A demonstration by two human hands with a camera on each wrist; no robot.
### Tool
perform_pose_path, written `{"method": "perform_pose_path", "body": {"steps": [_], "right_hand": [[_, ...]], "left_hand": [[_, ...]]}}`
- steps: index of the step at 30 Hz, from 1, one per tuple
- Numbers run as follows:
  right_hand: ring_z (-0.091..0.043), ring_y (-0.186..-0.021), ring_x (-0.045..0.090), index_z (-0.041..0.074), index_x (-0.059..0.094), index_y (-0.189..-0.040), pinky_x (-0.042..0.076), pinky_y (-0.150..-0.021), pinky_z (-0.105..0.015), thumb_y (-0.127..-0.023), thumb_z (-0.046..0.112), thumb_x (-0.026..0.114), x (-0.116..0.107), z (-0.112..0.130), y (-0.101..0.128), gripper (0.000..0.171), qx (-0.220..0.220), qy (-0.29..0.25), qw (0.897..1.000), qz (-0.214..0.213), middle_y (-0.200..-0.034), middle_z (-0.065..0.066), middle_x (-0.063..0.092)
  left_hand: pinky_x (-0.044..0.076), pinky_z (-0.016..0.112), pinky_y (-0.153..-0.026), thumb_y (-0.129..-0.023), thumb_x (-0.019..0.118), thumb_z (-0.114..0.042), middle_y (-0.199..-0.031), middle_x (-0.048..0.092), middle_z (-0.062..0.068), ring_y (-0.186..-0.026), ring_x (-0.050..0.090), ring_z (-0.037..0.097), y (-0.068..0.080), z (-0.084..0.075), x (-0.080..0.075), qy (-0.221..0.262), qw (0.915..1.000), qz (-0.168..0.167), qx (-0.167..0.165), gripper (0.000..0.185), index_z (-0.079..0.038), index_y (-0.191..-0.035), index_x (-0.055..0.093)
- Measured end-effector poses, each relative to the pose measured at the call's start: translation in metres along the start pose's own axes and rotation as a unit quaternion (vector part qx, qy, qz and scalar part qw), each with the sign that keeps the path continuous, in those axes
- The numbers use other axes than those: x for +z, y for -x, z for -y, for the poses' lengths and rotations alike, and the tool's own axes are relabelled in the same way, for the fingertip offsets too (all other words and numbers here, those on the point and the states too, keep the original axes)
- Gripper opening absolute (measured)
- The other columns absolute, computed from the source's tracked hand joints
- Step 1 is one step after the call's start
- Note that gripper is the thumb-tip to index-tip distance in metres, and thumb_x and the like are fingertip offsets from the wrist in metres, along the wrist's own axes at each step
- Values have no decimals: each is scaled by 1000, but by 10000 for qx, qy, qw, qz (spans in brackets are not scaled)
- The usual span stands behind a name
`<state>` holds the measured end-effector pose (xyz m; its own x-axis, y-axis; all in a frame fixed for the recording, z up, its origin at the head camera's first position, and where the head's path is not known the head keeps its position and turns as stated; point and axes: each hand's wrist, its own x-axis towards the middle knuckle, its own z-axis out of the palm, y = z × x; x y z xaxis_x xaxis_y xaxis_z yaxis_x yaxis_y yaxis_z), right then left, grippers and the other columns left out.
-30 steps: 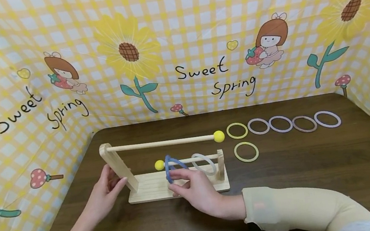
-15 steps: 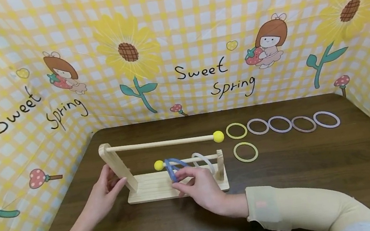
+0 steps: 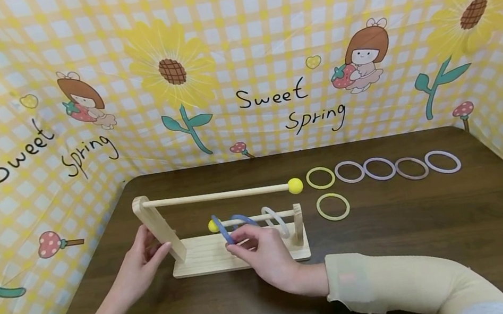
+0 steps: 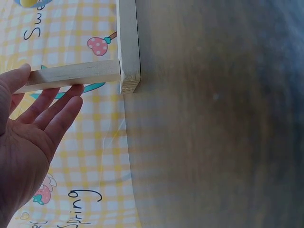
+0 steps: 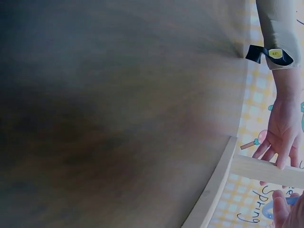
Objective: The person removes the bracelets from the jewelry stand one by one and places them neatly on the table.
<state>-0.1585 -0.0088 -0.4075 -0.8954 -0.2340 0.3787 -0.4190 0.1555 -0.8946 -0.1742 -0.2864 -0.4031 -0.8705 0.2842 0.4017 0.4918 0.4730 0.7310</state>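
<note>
A wooden stand (image 3: 203, 257) has a tall left post, a short right post and two rods tipped with yellow balls. My left hand (image 3: 143, 261) grips the tall post, thumb on one side and fingers on the other, as the left wrist view shows. My right hand (image 3: 268, 259) pinches a blue ring (image 3: 222, 231) at the ball end of the lower rod (image 3: 257, 218); whether it encircles the ball I cannot tell. Just right of it, another blue ring (image 3: 242, 219) hangs on that rod, partly hidden by my fingers. A whitish ring (image 3: 282, 223) hangs nearer the short post.
Several rings lie flat on the dark table (image 3: 413, 241) to the right of the stand, among them a yellow ring (image 3: 333, 207) in front and a lilac ring (image 3: 442, 162) at the far right. Above the lower rod runs the longer upper rod (image 3: 218, 196). Patterned cloth (image 3: 262, 26) hangs behind.
The pinched blue ring shifted slightly right, then back left to the yellow ball, apart from the other blue ring. My right hand moved with it; my left hand stays on the post.
</note>
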Motion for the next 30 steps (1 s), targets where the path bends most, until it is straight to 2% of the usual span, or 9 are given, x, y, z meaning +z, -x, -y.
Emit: {"method": "perform_pose_path", "body": {"steps": [6, 12, 17, 25, 30], "right_hand": [[-13, -73, 68, 3, 71, -95, 54, -67, -22, -87, 8, 74, 1, 3, -3, 10, 21, -54, 10000, 55, -90, -5, 72], [-19, -74, 70, -2, 69, -99, 55, -66, -22, -89, 5, 71, -6, 3, -1, 12, -139, -181, 9990, 393, -91, -8, 72], [-14, -76, 70, -2, 68, -100, 56, -67, -23, -90, 5, 69, -16, 2, 4, 11, -130, -249, 9976, 640, -91, -8, 72], [-20, -74, 70, -3, 66, -102, 58, -67, -32, -91, 2, 68, -42, 1, 15, 13, -81, -336, 9967, 737, -91, -12, 72], [-19, -72, 70, -3, 64, -105, 57, -66, -30, -91, 1, 67, -67, -4, 21, 14, -470, -101, 9966, 668, -91, -12, 72]], "left_hand": [[45, 10, -84, -95, 57, 7, -119, 60, 28, -108, 55, -2, -1, -1, 1, 17, 10000, 26, 6, 49, 1, -138, 33], [45, 10, -84, -95, 56, 7, -118, 60, 28, -108, 54, -3, -1, -2, 0, -3, 10000, 2, 2, 48, 2, -137, 34], [45, 10, -84, -96, 56, 5, -119, 60, 27, -106, 55, -2, 1, -2, 0, -85, 9999, 22, -88, 48, 2, -138, 33], [45, 10, -83, -96, 56, 5, -120, 60, 27, -106, 56, -1, 3, -2, 0, -77, 9999, 27, -129, 51, 1, -140, 32], [45, 10, -84, -96, 56, 5, -121, 59, 28, -107, 55, -2, 1, -3, 0, -30, 9999, 37, -100, 52, 0, -142, 31]]}}
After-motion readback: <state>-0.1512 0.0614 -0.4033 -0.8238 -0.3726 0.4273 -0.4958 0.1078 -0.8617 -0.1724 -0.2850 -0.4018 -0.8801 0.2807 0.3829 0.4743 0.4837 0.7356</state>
